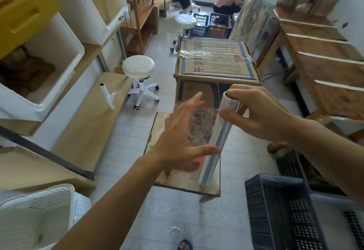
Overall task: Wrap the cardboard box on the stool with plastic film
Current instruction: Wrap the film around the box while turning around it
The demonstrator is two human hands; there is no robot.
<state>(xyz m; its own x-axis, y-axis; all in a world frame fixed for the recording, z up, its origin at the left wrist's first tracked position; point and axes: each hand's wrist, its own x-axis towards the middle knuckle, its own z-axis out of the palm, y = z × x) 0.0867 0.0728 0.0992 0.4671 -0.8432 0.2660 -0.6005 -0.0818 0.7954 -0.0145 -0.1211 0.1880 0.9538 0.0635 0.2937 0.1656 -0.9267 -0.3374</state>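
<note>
Clear plastic film (197, 125) trails from an upright roll (215, 141) that the right hand (262, 115) grips near its top. The left hand (183, 137), fingers spread, hovers at the sheet. Behind them the cardboard box (214, 62) sits on the wooden stool (177, 178) over a tiled floor (126, 131).

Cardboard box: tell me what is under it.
The wooden stool, its worn top showing nearer the camera. Where the cardboard box meets it is hidden by the left hand, right hand and film roll.
</note>
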